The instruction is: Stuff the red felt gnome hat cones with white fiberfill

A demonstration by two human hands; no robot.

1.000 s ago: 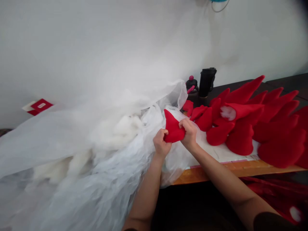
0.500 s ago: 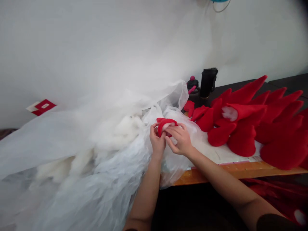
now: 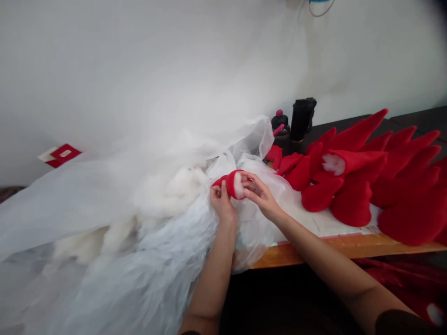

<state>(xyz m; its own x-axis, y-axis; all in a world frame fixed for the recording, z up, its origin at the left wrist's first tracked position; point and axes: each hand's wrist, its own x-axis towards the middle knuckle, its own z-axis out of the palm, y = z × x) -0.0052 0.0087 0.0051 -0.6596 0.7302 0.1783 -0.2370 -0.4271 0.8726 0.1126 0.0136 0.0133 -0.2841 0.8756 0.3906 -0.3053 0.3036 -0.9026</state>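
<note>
My left hand [image 3: 222,204] is closed around the narrow part of a small red fabric cone [image 3: 231,185], thumb on top. The cone lies sideways, its tip to the left and its wide mouth facing right. White fibre stuffing [image 3: 239,185] fills that mouth. My right hand [image 3: 264,197] is at the mouth, fingers apart and stretched out, with fingertips against the stuffing and the rim. Its thumb is partly hidden. Both hands are just above a crumpled translucent plastic bag [image 3: 256,228].
Loose white fibre [image 3: 185,188] lies in the large open bag at left. Several stuffed red cones [image 3: 352,200] crowd the table at right. Behind them stand a black tumbler [image 3: 302,119] and a dark bottle [image 3: 280,124]. An orange table edge [image 3: 314,249] runs in front.
The red cone has turned from mouth-up to lying sideways, mouth to the right. My left hand has shifted left to its narrow part; the right hand's fingers have drawn back from inside the mouth.
</note>
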